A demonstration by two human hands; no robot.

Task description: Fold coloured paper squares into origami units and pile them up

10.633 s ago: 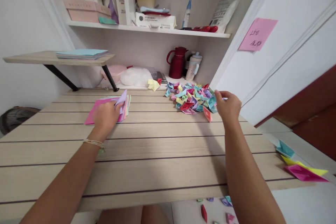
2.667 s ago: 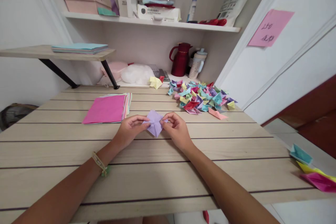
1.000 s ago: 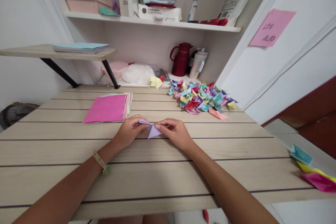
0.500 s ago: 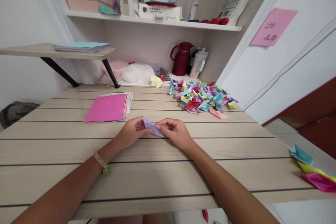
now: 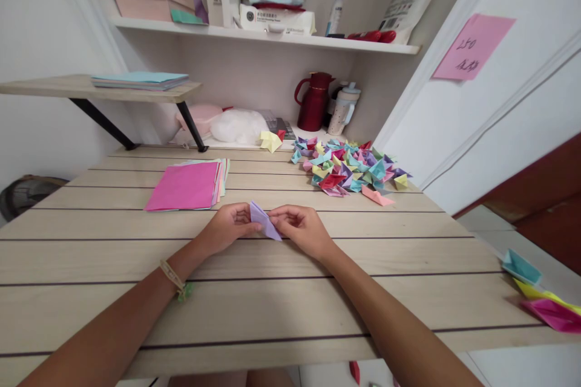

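A piece of folded lilac paper [image 5: 264, 221] is held up just above the slatted table, its long edge slanting down to the right. My left hand [image 5: 233, 224] pinches its left side, thumb in front and fingers behind. Closed at the right edge of the paper is my right hand [image 5: 302, 227], its fingertips partly hidden behind the fold. A stack of square paper [image 5: 184, 186], pink on top, lies beyond my left hand. Past my right hand is a heap of small folded paper boats [image 5: 345, 166] in many colours.
A yellow folded paper piece [image 5: 271, 141] sits at the table's back edge. Behind stand a dark red jug [image 5: 315, 103] and a pale tumbler [image 5: 344, 110]. A raised wooden shelf [image 5: 54, 89] is at the left; more paper boats [image 5: 551, 314] lie at the right edge.
The lilac paper has tilted more steeply, its lower right tip now showing below my right fingertips. My right thumb has slid from the paper's front towards its right edge.
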